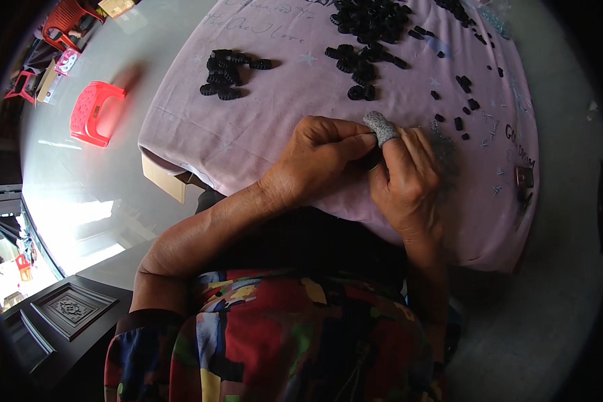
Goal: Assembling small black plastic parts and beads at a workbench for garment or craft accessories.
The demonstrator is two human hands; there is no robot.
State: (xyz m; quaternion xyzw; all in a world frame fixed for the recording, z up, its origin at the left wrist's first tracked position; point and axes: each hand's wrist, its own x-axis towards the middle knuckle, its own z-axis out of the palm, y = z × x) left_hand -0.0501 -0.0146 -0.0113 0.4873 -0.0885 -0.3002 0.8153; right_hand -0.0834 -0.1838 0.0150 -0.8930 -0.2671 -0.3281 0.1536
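Observation:
My left hand (315,157) and my right hand (409,177) meet at the near edge of a cloth-covered table, fingertips together. Between them they pinch a small dark piece (372,161), mostly hidden by the fingers, so its exact shape cannot be told. A speckled grey finger cover (380,127) sits over the index finger of my right hand. Just beyond that hand lies a loose heap of tiny greyish bits (442,144). Several small black pieces (458,123) are scattered farther right of the hands.
The pink cloth (275,114) bears a large pile of ribbed black parts (368,23) at the far side. A smaller group of these parts (222,75) lies to the left. A small dark reddish box (524,177) rests near the right edge. On the floor stands a red stool (95,110).

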